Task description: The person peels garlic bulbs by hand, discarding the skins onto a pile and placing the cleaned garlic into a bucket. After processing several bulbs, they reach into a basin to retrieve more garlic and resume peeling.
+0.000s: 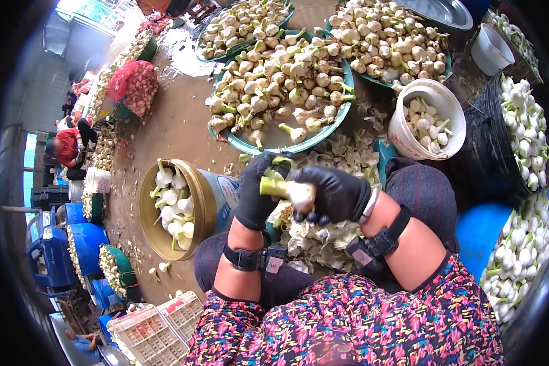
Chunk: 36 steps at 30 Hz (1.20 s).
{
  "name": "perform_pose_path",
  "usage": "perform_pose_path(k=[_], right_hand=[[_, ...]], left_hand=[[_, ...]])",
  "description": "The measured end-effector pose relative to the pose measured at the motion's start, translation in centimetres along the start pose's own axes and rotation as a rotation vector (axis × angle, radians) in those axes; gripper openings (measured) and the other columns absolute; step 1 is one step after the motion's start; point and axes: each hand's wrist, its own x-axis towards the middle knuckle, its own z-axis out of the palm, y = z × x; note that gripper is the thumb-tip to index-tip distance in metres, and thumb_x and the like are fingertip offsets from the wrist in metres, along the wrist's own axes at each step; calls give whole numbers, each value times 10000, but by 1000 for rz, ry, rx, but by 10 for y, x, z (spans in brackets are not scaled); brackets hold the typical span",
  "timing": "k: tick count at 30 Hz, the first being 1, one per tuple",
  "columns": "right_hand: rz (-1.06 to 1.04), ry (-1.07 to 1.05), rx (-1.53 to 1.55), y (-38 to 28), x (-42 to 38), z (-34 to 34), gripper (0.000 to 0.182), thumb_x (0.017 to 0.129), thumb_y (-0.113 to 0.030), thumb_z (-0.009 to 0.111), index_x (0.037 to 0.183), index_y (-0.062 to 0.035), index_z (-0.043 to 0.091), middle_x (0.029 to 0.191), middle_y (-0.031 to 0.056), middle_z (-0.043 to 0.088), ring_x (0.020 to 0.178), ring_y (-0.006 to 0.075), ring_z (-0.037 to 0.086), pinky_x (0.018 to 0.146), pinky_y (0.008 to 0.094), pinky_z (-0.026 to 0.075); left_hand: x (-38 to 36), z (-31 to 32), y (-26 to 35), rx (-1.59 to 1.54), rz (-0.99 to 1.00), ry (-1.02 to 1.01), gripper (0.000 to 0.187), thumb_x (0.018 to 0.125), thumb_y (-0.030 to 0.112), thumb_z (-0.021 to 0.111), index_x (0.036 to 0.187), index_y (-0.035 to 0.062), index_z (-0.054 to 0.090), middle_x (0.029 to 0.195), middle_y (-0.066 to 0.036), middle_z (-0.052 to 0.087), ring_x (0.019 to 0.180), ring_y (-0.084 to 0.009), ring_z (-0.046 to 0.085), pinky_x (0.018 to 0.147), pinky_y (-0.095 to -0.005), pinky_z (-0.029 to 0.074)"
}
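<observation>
Gloves: matt black (340, 194), cloth-like
Wristband: smooth, pale and shiny (370, 205)
Shirt: printed cloth (360, 317), soft and creased
Trousers: dark striped cloth (422, 194), matt
Gold bucket: smooth plastic (205, 210), slightly glossy
White bucket: smooth plastic (399, 125)
Upper-right tray: shiny metal (463, 18)
Crate: pale slatted plastic (141, 332)
Peelings: papery (323, 244), thin, crinkled
Floor: wet-looking, brown (174, 116)

The floral shirt (348, 323) mixes pink, yellow, black and blue.

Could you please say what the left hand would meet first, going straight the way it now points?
The left hand would likely meet the green tub's near rim, though the depth is unclear.
</observation>
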Motion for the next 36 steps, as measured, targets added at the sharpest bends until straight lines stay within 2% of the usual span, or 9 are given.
perform_pose_path(k=[8, 9, 12, 16, 22, 24, 26, 35, 36], right_hand=[[-335, 34, -18, -5, 2, -3, 341, 855, -390, 540, 959, -65, 536, 682, 35, 541, 581, 120, 531, 465, 224, 417], [-338, 32, -19, -7, 3, -6, 341, 855, -390, 540, 959, -65, 536, 682, 35, 541, 581, 120, 531, 465, 224, 417], [-371, 37, -198, -11, 3, -9, 335, 818, -312, 611, 1013, -44, 558, 813, 44, 592, 650, 105, 556, 533, 219, 439], [-700, 299, -373, -3, 13, -12, 414, 713, -88, 733, 1079, -29, 548, 898, 25, 575, 815, 78, 551, 707, 225, 466], [-1015, 642, -1404, -2, 8, -9, 506, 671, -235, 780, 1069, -14, 560, 957, 112, 579, 906, 127, 548, 778, 289, 454], [-1054, 687, -1403, 1, 14, -11, 537, 648, -295, 790, 1049, -17, 568, 912, 133, 585, 832, 134, 571, 728, 292, 467], [-821, 751, -1226, 3, 17, -10, 577, 647, -360, 760, 1051, -10, 544, 909, 173, 608, 832, 303, 604, 750, 370, 479], [-527, 160, -134, 1, 19, -9, 293, 852, -301, 610, 942, -22, 589, 794, 65, 613, 646, 122, 590, 554, 243, 489], [-524, 160, -131, 1, 19, -8, 293, 852, -301, 610, 942, -22, 589, 794, 65, 613, 646, 122, 590, 554, 243, 489]], left_hand=[[-8, -3, -26, -442, -229, -25, 360, 864, 13, 486, 1223, -8, 468, 1236, -126, 507, 1046, -226, 553, 856, -310, 464], [-9, -9, -26, -1364, -457, 3, 369, 835, 50, 525, 1198, -11, 492, 1236, -151, 498, 1079, -260, 536, 870, -369, 475], [-9, -12, -24, -538, -73, -105, 417, 817, 125, 535, 1200, -32, 485, 1201, -159, 520, 1072, -278, 535, 863, -408, 482], [-2, -24, -14, -1272, -445, -47, 453, 823, 124, 501, 1229, -70, 447, 1166, -142, 539, 1033, -252, 552, 873, -359, 474], [-6, -15, -11, -556, -352, -32, 191, 750, 15, 619, 940, 5, 636, 1021, -126, 600, 919, -224, 580, 791, -311, 457], [-2, -11, -5, 85, 148, 30, 138, 769, 49, 617, 900, 11, 634, 965, -147, 599, 909, -260, 577, 795, -336, 449], [-6, -5, 10, 108, 82, -8, 159, 771, 82, 632, 909, 4, 613, 1030, -170, 564, 981, -291, 548, 843, -360, 429], [-7, -15, 3, -1203, -421, -20, 531, 822, 132, 557, 1294, -32, 379, 1051, -127, 574, 920, -194, 576, 810, -325, 484], [-7, -9, 17, -613, -257, 27, 448, 822, 88, 538, 1240, -39, 440, 1029, -125, 582, 902, -205, 586, 802, -318, 491]])
